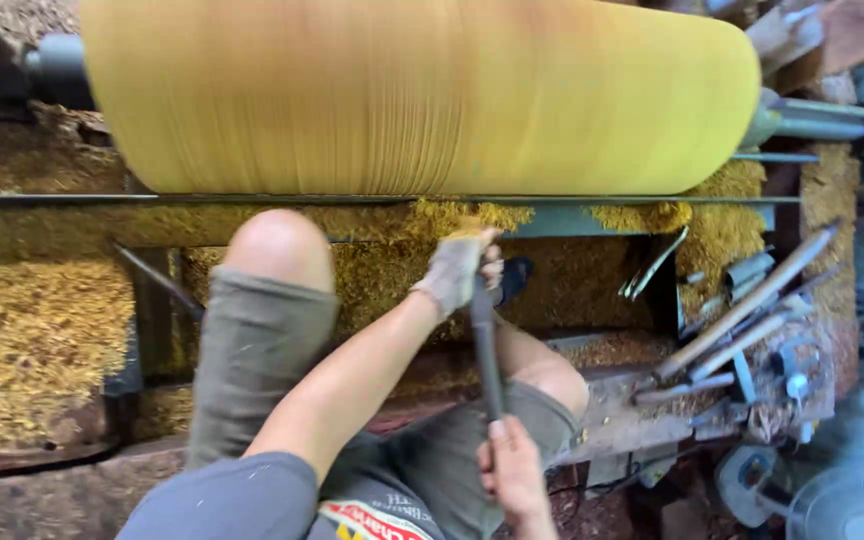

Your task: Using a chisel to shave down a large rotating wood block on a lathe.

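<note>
A big yellow wooden cylinder [412, 95] lies sideways on a lathe, its surface streaked as if spinning. A long metal rest bar [202, 200] runs just beneath it. My left hand [457, 268], wrapped in a dusty cloth glove, grips the front part of a long dark turning tool [487, 350] just below the bar. The tool's tip is hidden behind that hand. My right hand [514, 472] is closed round the tool's rear end, close to my body. My raised left knee [277, 248] is to the left of the arm.
Yellow shavings [32, 340] are heaped at the left and under the cylinder. Several long-handled tools [742, 315] lie on a bench at the right. The lathe's metal shaft [812, 125] sticks out at the right end. A fan [842, 505] sits bottom right.
</note>
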